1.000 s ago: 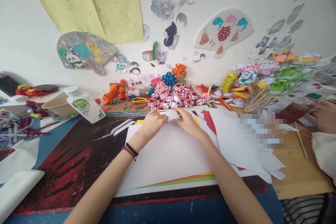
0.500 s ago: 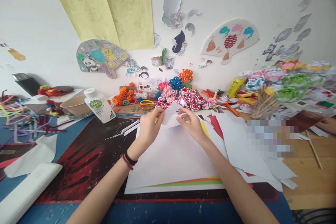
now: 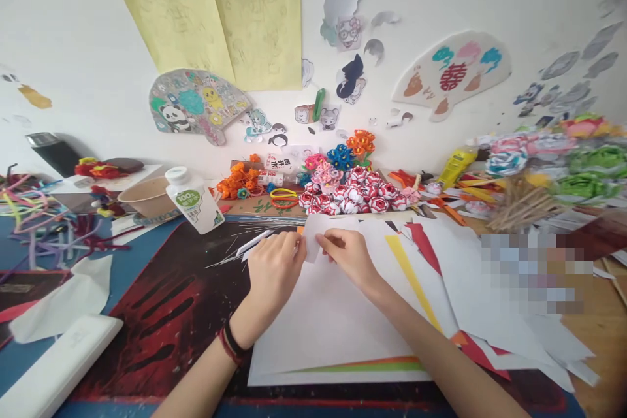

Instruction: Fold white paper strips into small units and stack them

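Between my two hands is a small piece of white paper, held up over a stack of large white sheets. My left hand, with dark and red bands at the wrist, pinches its left side. On the right side, my right hand grips the paper between thumb and curled fingers. Green and orange sheets peek out at the stack's lower edge. A yellow paper strip lies right of my right hand. Thin wires and narrow white strips lie just left of my left hand.
Behind my hands stand red-and-white flowers and orange ones. A white glue bottle leans near a brown bowl. Pipe cleaners and a long white case lie left. More white paper spreads right.
Both hands have come lower, and the right fingers, spread before, are now closed on the paper. The small paper has turned more upright. The view has shifted slightly left.
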{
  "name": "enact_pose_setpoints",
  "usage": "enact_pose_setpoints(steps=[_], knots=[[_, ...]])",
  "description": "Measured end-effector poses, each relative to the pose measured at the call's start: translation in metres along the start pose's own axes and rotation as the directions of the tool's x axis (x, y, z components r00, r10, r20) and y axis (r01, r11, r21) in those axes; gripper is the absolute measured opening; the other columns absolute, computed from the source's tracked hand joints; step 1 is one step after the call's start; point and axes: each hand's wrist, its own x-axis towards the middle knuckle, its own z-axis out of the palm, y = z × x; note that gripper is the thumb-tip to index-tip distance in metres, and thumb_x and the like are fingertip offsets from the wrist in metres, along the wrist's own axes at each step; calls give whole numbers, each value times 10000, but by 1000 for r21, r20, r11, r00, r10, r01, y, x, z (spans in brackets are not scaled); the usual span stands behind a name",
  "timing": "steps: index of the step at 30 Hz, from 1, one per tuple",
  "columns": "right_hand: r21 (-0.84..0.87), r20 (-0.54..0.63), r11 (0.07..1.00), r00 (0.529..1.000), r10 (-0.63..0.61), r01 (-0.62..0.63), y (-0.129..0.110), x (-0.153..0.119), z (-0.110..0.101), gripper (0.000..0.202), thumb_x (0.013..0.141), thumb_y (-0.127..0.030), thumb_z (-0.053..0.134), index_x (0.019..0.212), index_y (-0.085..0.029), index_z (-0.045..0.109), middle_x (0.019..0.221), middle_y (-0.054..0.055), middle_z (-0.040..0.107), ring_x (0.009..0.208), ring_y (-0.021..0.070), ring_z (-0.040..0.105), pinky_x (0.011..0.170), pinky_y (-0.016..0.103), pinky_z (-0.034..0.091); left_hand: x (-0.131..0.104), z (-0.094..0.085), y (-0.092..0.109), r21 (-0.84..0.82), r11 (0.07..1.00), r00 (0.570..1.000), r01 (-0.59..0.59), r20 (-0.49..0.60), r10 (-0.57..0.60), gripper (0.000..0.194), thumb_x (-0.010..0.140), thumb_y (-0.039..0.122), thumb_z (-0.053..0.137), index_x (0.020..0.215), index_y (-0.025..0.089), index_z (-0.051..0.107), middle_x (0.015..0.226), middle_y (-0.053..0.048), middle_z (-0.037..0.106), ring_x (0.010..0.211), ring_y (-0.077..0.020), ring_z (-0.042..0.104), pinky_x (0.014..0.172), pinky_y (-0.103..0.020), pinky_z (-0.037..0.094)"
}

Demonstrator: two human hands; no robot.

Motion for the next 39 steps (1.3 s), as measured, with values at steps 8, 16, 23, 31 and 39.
enact_pose_setpoints(steps=[8, 16, 23, 31, 39], knots=[[6, 45, 999, 998, -33, 33, 4, -11, 1, 360, 865, -418, 546, 599, -177, 576, 586, 14, 576, 532, 149, 568, 535, 247, 424, -4, -5, 11, 291, 902, 948, -319, 82, 308, 241, 910, 68, 406, 1045, 118, 600, 686, -58, 623, 535, -160, 527, 514, -324, 327], [8, -2, 1000, 1000, 13, -13, 5, -14, -1, 371, 861, -461, 530, 624, -175, 513, 574, -6, 498, 546, 135, 442, 494, 244, 332, -11, 5, 17, 175, 934, 949, -311, 112, 294, 243, 890, 141, 513, 1112, 163, 607, 667, -29, 640, 553, -161, 556, 514, -319, 333], [115, 44, 992, 998, 36, -41, 4, -15, -5, 386, 913, -491, 431, 717, -176, 538, 620, -7, 532, 578, 136, 477, 524, 237, 378, 0, 4, 17, -457, 838, 922, 297, 365, -129, 163, 901, 334, 532, 936, 221, 644, 734, 22, 661, 576, -110, 550, 551, -226, 423], [200, 19, 970, 990, 137, -138, 10, -12, -5, 362, 765, -504, 646, 664, -157, 643, 634, 55, 671, 616, 202, 655, 609, 300, 519, -2, 7, 13, -357, 887, 954, 293, 175, -245, 148, 877, 294, 552, 924, 200, 656, 677, 11, 620, 588, -125, 530, 563, -242, 418], [485, 159, 812, 946, 284, -325, 15, -14, -3, 444, 640, -547, 746, 694, -108, 707, 655, 96, 710, 621, 222, 689, 689, 379, 577, -21, 19, 9, -90, 968, 972, -233, -6, 233, 378, 898, 143, 515, 1268, 215, 537, 1096, -82, 701, 898, -205, 652, 771, -339, 472]])
